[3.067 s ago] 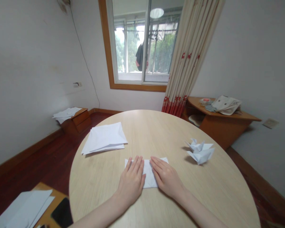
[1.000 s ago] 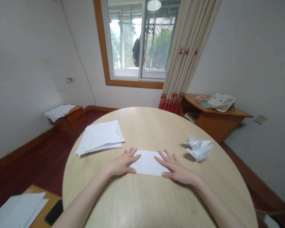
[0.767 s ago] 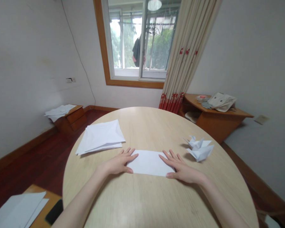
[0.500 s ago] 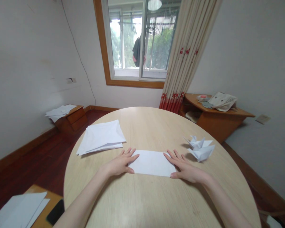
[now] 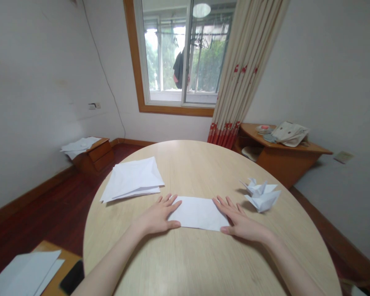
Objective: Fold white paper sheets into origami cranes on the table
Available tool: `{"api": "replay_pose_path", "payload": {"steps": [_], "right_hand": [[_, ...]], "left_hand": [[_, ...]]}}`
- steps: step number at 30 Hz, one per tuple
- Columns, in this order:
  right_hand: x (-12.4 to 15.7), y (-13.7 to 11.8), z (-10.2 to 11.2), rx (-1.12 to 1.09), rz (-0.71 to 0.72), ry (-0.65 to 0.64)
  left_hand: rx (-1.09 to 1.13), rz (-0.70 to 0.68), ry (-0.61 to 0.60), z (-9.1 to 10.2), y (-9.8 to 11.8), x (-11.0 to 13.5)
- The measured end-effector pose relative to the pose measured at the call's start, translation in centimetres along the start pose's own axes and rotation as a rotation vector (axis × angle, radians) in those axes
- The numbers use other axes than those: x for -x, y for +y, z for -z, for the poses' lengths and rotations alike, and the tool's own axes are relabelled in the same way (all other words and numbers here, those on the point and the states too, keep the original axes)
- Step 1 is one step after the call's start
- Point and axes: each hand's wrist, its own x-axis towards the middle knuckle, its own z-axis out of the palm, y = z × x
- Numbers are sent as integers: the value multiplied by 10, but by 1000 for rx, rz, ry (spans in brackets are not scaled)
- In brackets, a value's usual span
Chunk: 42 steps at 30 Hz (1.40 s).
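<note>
A white sheet of paper (image 5: 199, 213), folded into a rectangle, lies flat on the round wooden table (image 5: 185, 259). My left hand (image 5: 160, 214) rests on its left end, fingers spread, thumb along the near edge. On the right end lies my right hand (image 5: 239, 220), also with fingers spread and the thumb at the near corner. Neither hand grips the paper; both press on it from above. Beyond my right hand stand folded paper cranes (image 5: 262, 195), overlapping so that I cannot separate them clearly.
A stack of white paper (image 5: 132, 176) lies at the table's left. Lower left, more sheets (image 5: 24, 271) and a black phone (image 5: 72, 277) rest on a wooden surface. A corner desk (image 5: 290, 158) holds a cloth bag (image 5: 291, 133); a low cabinet (image 5: 98, 156) stands far left.
My left thumb has slid a little to the right along the paper's near edge. The right hand has hardly moved, and the whole view has shifted slightly.
</note>
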Motion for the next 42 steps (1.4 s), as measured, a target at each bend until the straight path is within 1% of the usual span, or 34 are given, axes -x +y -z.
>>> {"api": "replay_pose_path", "payload": {"steps": [5, 8, 10, 13, 16, 19, 24, 27, 30, 38, 42], "right_hand": [[5, -11, 6, 0, -35, -6], [4, -12, 6, 14, -35, 37], [1, -11, 4, 24, -20, 88], [-6, -12, -5, 24, 32, 208], [-14, -17, -14, 41, 149, 344], [-19, -23, -21, 94, 224, 415], [-20, -28, -25, 147, 205, 456], [-19, -29, -25, 167, 193, 474], [-19, -28, -25, 174, 212, 496], [-22, -24, -28, 190, 253, 568], [-20, -26, -26, 203, 272, 601]], "left_hand": [[-50, 40, 148, -5, 7, -3], [-101, 15, 248, -9, 9, -6], [-130, -12, 279, -13, 10, -8], [-154, -58, 279, -18, 12, -12], [-156, -82, 291, -22, 14, -15], [-152, -88, 311, -24, 14, -17], [-181, -76, 353, -24, 14, -17], [-213, -95, 384, -25, 14, -17], [-220, -114, 404, -25, 13, -17], [-202, -117, 397, -22, 14, -17], [-226, -123, 441, -24, 14, -18]]}}
